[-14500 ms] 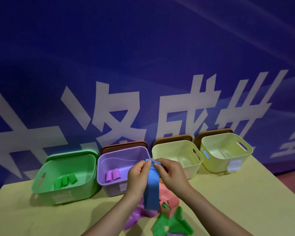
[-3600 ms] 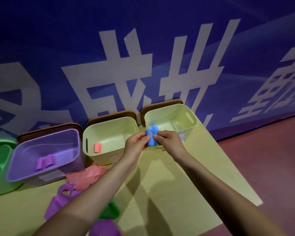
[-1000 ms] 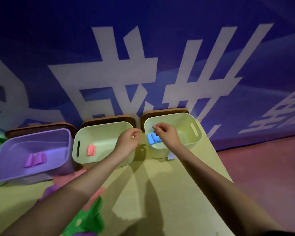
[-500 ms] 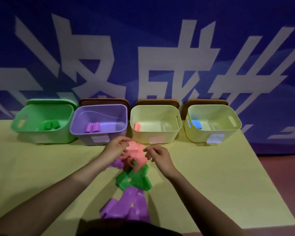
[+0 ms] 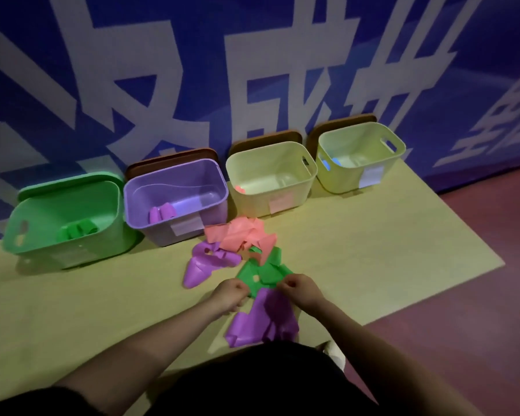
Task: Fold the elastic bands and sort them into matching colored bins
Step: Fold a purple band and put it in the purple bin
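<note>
Green band (image 5: 260,273) pinched by both our hands.
Our left hand (image 5: 230,295) and right hand (image 5: 299,289) curl on its near edge; purple bands (image 5: 263,319) underneath could get pulled up too.

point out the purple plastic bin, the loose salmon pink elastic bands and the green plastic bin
purple plastic bin (image 5: 174,189): head view, on its front rim
salmon pink elastic bands (image 5: 237,235): head view, on the middle of the loose heap
green plastic bin (image 5: 63,250): head view, on its front wall
</note>
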The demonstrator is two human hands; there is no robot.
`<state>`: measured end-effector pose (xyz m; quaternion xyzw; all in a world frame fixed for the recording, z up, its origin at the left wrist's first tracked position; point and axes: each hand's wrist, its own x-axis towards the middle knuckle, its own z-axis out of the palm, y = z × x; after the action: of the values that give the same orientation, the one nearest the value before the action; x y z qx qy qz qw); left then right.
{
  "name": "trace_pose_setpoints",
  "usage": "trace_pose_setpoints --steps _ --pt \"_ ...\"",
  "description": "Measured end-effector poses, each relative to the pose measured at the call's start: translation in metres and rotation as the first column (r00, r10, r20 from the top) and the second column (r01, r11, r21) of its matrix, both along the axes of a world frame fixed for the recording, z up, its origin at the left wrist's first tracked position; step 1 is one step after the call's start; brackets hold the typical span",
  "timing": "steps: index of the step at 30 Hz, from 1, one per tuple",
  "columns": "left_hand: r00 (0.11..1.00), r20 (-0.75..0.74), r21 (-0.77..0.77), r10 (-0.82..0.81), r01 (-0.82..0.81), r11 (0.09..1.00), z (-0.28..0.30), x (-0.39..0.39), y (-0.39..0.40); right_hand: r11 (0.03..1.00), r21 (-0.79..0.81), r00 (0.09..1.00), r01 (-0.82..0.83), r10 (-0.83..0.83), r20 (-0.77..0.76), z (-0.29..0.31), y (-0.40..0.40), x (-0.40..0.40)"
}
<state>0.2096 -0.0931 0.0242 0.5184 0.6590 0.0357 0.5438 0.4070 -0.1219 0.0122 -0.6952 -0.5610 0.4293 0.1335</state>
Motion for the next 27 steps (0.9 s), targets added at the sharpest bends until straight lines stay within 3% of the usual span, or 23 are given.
trace_pose_setpoints --steps 4,8,13,16,19,22,27 --pt "0.955 -0.196 0.137 -0.221 0.250 0.958 -0.017 0.003 -0.008 0.992 -0.056 0.994 0.113 -0.112 0.018 -0.010 -0.026 0.001" --pt "0.953 -0.177 0.211 -0.246 0.281 0.936 -0.024 0.006 -0.004 0.970 -0.028 0.970 0.242 -0.242 0.004 -0.014 -0.036 -0.006" --pt "0.951 -0.141 0.328 -0.276 0.308 0.893 -0.028 0.019 -0.009 0.981 -0.012 0.978 0.196 -0.194 0.081 -0.024 -0.032 -0.010" --pt "0.954 -0.137 0.319 -0.267 0.297 0.900 -0.034 0.026 -0.012 0.977 -0.012 0.976 0.212 -0.211 0.062 -0.028 -0.030 -0.010" --pt "0.961 -0.125 0.241 -0.246 0.270 0.932 -0.035 0.022 -0.008 0.953 -0.024 0.946 0.301 -0.302 -0.122 -0.026 -0.035 -0.009" --pt "0.976 -0.021 0.186 -0.216 0.216 0.959 -0.023 0.023 -0.003 0.920 -0.033 0.861 0.391 -0.379 -0.339 -0.016 -0.044 -0.004" --pt "0.976 0.192 0.325 -0.100 0.033 0.945 0.023 0.037 0.028 0.885 -0.030 0.734 0.464 -0.404 -0.546 0.030 -0.019 0.010"
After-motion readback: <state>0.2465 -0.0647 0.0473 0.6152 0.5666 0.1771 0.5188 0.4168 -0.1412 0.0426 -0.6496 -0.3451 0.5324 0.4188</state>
